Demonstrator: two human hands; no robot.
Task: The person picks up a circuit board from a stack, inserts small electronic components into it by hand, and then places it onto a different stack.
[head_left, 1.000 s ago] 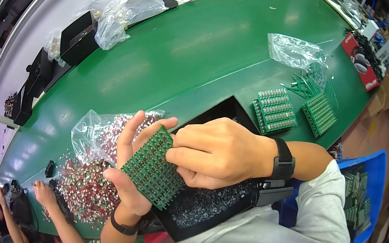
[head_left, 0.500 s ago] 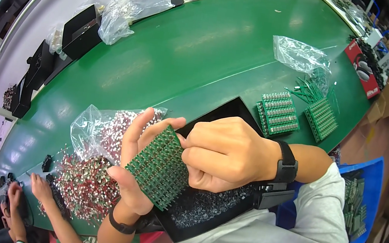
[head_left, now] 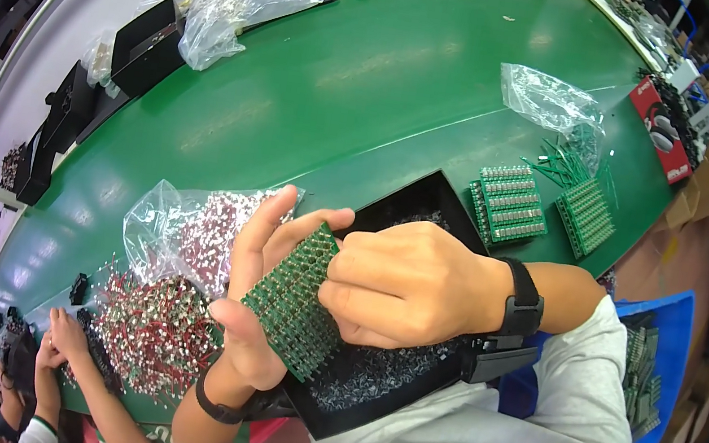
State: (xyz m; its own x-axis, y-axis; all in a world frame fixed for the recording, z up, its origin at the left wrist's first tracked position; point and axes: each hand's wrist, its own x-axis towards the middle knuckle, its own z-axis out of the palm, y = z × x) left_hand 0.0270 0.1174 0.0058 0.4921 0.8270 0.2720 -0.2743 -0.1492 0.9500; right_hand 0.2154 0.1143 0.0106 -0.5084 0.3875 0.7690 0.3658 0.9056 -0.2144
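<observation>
A green circuit board panel [head_left: 296,299], covered with rows of small parts, is tilted up in front of me. My left hand [head_left: 251,343] holds it, thumb at the lower left edge and fingers behind, some reaching past its top. Against the panel's right side my right hand [head_left: 418,285] is closed in a pinch; its fingertips are hidden, so I cannot make out what is between them. Beneath both hands lies a black tray [head_left: 388,206] with a heap of small dark and clear pieces [head_left: 377,381].
Stacked green boards [head_left: 511,203] and another stack [head_left: 586,216] stand right, by a clear bag [head_left: 553,100]. Left lie red-and-white wired parts [head_left: 157,334] and a filled bag [head_left: 207,237]. A blue bin [head_left: 669,356] holds boards. Another person's hands [head_left: 64,339] work lower left.
My right hand has shifted slightly left and down along the panel. The panel has moved a little up in my left hand. At lower left, the other person's hands have come together.
</observation>
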